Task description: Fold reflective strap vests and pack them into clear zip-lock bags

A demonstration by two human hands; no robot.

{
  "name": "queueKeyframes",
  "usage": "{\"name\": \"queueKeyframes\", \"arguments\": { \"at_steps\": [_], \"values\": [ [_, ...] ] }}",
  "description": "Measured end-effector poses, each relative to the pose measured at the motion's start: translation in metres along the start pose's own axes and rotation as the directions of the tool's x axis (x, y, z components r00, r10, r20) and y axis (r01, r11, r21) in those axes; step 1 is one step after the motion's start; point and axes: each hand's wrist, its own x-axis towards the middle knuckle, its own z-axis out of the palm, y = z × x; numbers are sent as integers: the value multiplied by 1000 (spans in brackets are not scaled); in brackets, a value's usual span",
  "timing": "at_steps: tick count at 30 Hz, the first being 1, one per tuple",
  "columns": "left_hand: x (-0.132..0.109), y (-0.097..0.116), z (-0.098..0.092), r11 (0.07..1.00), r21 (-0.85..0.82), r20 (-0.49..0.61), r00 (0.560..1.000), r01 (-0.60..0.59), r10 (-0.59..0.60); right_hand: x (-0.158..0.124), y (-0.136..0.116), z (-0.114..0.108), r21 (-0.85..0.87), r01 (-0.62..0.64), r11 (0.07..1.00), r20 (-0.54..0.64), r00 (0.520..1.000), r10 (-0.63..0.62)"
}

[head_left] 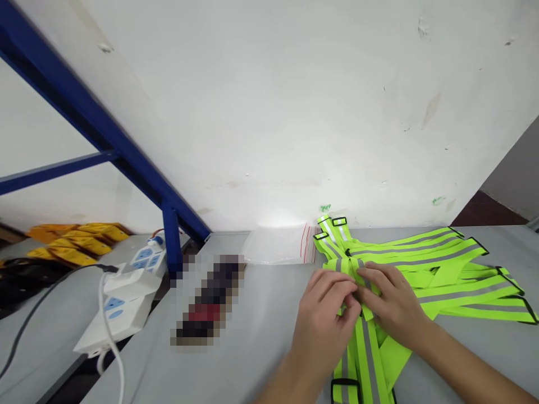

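Neon yellow-green reflective straps (369, 359) with grey stripes run down the table in front of me. My left hand (324, 308) is closed in a pinch at their crossing, its fingertips bent together on the strap edge. From the other side my right hand (391, 300) presses thumb and fingers onto the same strap, almost touching the left fingertips. What lies exactly between the fingers is partly hidden. A black buckle (345, 382) sits on a strap near the bottom edge. More reflective straps (463, 294) with black buckles fan out on the right.
Clear zip bags (278, 245) with red lines lie by the white wall (303, 112). Left of them is a pixelated object (208, 300). White power strips (130, 297) with cables stand beyond a blue metal frame (170, 241), near several yellow packets (80, 241).
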Motion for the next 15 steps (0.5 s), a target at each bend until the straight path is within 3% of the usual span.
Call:
{"name": "queueKeyframes", "arguments": {
  "at_steps": [6,11,15],
  "values": [
    [-12,4,2,995,-59,-17,997,-80,79,2,-6,0,137,-80,987,-44,995,87],
    [-18,14,4,986,-145,-26,996,-84,81,-1,-6,-5,155,-99,983,94,992,85],
    [-19,19,-3,979,-142,-108,985,-147,132,-9,3,-6,197,-112,974,110,990,91]
  ]
}}
